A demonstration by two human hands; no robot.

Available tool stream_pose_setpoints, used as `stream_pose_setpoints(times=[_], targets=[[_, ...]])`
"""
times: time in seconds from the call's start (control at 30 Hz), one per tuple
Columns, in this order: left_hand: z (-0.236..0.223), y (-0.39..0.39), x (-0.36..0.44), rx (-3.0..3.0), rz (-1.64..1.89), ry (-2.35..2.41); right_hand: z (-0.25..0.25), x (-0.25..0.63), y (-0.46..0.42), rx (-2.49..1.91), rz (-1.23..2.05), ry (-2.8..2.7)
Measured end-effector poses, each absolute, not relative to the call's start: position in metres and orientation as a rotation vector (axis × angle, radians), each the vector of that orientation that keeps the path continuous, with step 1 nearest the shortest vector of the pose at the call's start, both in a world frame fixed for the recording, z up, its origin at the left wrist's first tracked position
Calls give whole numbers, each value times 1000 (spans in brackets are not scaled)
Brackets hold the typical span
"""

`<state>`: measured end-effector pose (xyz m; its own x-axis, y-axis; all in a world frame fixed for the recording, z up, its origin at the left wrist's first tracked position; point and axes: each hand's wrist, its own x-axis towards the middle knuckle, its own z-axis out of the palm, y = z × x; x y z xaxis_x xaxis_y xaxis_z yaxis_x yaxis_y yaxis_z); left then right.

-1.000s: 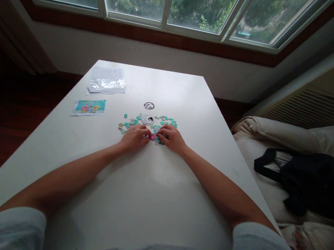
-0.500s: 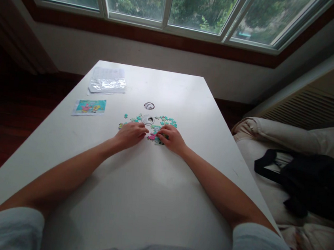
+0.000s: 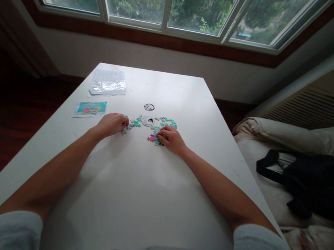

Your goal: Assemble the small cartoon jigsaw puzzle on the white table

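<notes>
Small jigsaw pieces (image 3: 136, 122), mostly turquoise, lie scattered near the middle of the white table (image 3: 160, 188). My left hand (image 3: 111, 124) is at the left end of these loose pieces. Its fingers are bent and pinched together; what they hold, if anything, is too small to make out. A partly joined jigsaw section (image 3: 152, 137) with pink and green parts lies under the fingers of my right hand (image 3: 172, 138). The curled right fingers and thumb close on that section's right side and hide part of it. More turquoise pieces (image 3: 170, 122) lie just beyond my right hand.
Two round, flat, grey-and-white items, one nearer (image 3: 147, 121) and one farther (image 3: 149, 107), lie past the pieces. To the left are a colourful cartoon picture sheet (image 3: 90, 109) and a clear plastic bag (image 3: 108, 83) over paper. A sofa (image 3: 250, 149) with a black garment (image 3: 316, 184) stands at right.
My left hand has moved left, away from the joined section to the loose pieces at the left, uncovering pieces in the middle. My right hand has stayed in place.
</notes>
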<state>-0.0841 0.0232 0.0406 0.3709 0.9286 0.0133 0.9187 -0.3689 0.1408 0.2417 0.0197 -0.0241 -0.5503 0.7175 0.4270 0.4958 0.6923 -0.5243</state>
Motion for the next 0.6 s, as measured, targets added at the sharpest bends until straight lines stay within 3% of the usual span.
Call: stream_pose_setpoints(times=[0.23,0.6], targets=[[40,19,-74,2550,154,1451,-24,241,19,-926,458,-2273],[24,2,-42,2581,267,1796,-24,240,21,-931,440,-2273]])
